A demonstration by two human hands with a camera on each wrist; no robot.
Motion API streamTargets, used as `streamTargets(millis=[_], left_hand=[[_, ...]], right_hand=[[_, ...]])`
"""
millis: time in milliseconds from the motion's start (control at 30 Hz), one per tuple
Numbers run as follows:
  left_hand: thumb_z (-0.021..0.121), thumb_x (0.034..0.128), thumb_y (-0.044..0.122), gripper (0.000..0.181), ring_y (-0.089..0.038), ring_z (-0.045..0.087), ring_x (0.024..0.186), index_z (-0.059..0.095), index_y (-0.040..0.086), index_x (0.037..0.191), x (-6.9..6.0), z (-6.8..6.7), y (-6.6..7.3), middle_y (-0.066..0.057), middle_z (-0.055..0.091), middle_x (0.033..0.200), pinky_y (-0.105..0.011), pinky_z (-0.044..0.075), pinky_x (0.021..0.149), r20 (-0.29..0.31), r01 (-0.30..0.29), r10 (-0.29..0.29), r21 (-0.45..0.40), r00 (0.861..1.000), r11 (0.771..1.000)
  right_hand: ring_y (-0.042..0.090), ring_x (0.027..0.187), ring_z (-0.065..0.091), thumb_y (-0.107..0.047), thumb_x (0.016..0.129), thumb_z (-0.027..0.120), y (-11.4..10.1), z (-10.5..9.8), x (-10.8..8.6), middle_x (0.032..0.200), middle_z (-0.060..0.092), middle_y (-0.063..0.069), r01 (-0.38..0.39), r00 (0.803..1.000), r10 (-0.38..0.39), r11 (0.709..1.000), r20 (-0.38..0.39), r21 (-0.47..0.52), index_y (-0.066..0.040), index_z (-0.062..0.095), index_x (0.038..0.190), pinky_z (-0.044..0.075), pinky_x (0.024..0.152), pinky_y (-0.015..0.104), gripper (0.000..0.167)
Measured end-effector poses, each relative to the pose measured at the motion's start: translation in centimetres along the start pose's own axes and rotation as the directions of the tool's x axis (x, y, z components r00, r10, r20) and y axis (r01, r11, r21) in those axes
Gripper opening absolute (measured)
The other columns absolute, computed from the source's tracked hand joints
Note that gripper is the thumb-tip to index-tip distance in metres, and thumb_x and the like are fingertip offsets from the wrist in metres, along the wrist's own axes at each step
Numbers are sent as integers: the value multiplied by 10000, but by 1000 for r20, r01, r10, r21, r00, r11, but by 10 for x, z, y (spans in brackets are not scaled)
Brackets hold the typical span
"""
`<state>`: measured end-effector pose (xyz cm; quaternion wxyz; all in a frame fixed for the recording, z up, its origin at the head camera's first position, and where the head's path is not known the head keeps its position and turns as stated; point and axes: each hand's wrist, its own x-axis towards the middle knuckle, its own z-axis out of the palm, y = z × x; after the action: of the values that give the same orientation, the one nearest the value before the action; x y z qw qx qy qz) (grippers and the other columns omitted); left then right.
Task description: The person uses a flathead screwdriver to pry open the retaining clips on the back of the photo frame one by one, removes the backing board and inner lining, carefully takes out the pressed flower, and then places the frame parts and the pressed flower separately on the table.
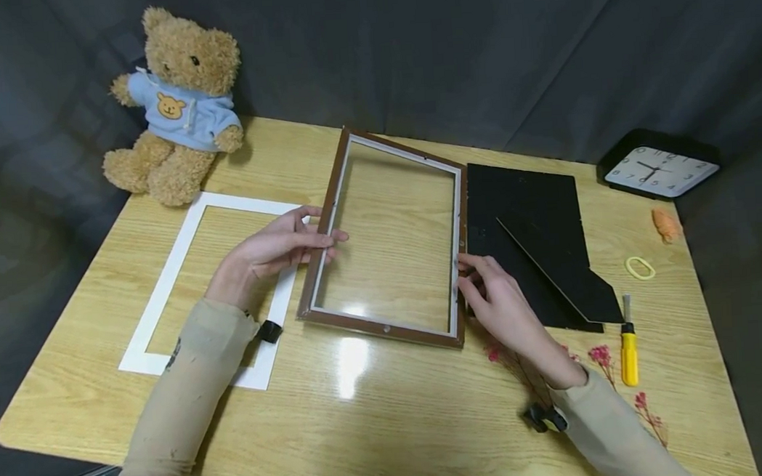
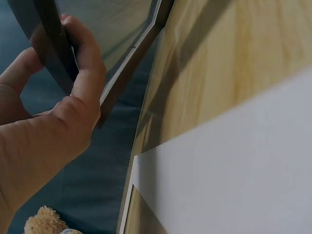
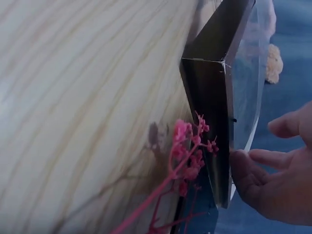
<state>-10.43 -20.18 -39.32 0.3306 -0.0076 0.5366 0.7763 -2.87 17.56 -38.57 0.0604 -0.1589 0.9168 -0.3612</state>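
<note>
In the head view a brown picture frame with a pale inner border is held tilted over the table. My left hand grips its left side, thumb on the near face and fingers reaching round the edge. At the right side, my right hand holds the lower edge with thumb and fingertips. A transparent sheet shows along the frame in the right wrist view; how it sits is hard to tell. Below the left forearm lies a white mat border. Pink dried flowers lie near the right hand.
A black backing board with a stand leg lies right of the frame. Beyond are a yellow-handled screwdriver, a yellow band, an orange item and a clock. A teddy bear sits back left.
</note>
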Motion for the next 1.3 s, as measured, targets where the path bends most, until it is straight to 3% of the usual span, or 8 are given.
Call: streamTargets(millis=[400, 467, 600, 700, 800, 1033, 1200, 1300], left_hand=[[652, 1058, 53, 661, -233, 747, 810, 203, 27, 1543, 1, 5, -1, -276, 712, 1223, -349, 639, 788, -63, 44, -33, 189, 998, 981], [663, 1054, 64, 662, -253, 749, 837, 211, 26, 1537, 1, 5, -1, -282, 707, 1226, -372, 638, 805, -58, 43, -31, 214, 998, 976], [668, 1054, 73, 696, -276, 751, 878, 192, 23, 1560, 0, 5, -2, -282, 702, 1238, -392, 636, 829, -58, 46, -32, 241, 998, 970], [673, 1053, 79, 751, -280, 750, 891, 153, 13, 1591, 0, 5, -2, -281, 693, 1244, -396, 635, 840, -58, 54, -41, 246, 997, 968], [684, 1050, 90, 791, -286, 749, 900, 127, 13, 1607, 0, 6, -2, -283, 682, 1253, -410, 635, 853, -61, 60, -46, 248, 997, 967], [655, 1066, 83, 735, -272, 742, 882, 142, 7, 1586, 0, 4, -3, -285, 686, 1235, -411, 638, 839, -48, 53, -42, 245, 998, 968], [621, 1081, 66, 646, -257, 741, 872, 183, -3, 1550, 1, 3, -3, -277, 694, 1216, -408, 642, 825, -40, 41, -32, 235, 999, 971], [595, 1095, 60, 604, -252, 752, 883, 199, -10, 1545, -1, 2, -3, -285, 695, 1243, -382, 642, 815, -35, 38, -31, 238, 999, 971]], right_hand=[[282, 1007, 653, -95, 1119, 551, -6, -5, 3, 1219, 668, 191, -17, 995, 14, 999, 103, 33, 86, 524, 1503, 538, 800, 409, 425], [303, 1030, 649, -90, 1112, 570, -9, -5, 4, 1222, 660, 209, 4, 992, -9, 999, 128, 39, 111, 500, 1506, 544, 802, 431, 448], [404, 1206, 583, -124, 1061, 692, -15, 5, 3, 1423, 566, 290, 106, 983, -99, 994, 154, -36, 112, 484, 1516, 537, 920, 540, 553], [468, 1330, 497, -226, 995, 800, -20, 19, -1, 1563, 458, 314, 232, 965, -208, 961, 160, -151, 74, 513, 1520, 483, 1035, 622, 670], [480, 1345, 487, -315, 926, 869, -24, 31, -4, 1569, 464, 300, 335, 940, -309, 914, 145, -229, 44, 547, 1507, 480, 1040, 627, 755], [432, 1334, 568, -318, 916, 877, -25, 41, -9, 1525, 555, 240, 458, 885, -457, 823, 86, -335, 23, 592, 1460, 540, 1023, 596, 702], [404, 1274, 643, -404, 1083, 644, -21, 41, -15, 1454, 639, 209, 523, 829, -559, 760, 21, -386, 28, 657, 1408, 579, 979, 555, 541], [390, 1271, 629, -523, 1140, 435, -19, 39, -18, 1428, 661, 181, 482, 845, -533, 788, -33, -384, 1, 696, 1362, 563, 986, 559, 627]])
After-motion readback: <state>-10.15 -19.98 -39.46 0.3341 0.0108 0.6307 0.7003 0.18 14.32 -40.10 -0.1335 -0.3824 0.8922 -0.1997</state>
